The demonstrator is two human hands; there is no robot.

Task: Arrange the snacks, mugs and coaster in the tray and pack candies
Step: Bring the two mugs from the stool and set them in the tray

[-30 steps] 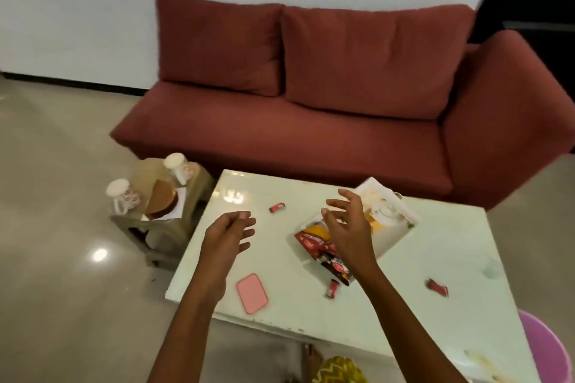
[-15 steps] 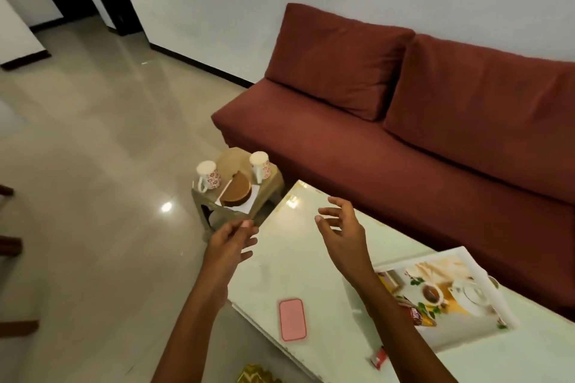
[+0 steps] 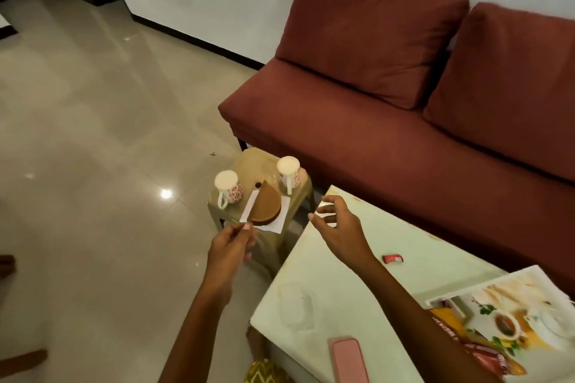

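The left hand [image 3: 228, 250], its grip narrow and empty, nears the round brown cork coaster [image 3: 265, 206]. Just beyond, two flowered white mugs [image 3: 228, 188] could tip if bumped.

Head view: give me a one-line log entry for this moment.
left hand reaching toward coaster | right hand open, empty | two mugs on stool

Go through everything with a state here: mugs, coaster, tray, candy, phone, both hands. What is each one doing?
Left mug: upside down on stool.
Right mug: upside down on stool.
Coaster: on white paper, on stool.
Tray: on table, holding snack packets.
Candy: loose on table.
Phone: face down on table.
Left hand: pinched near paper edge.
Right hand: open, empty.
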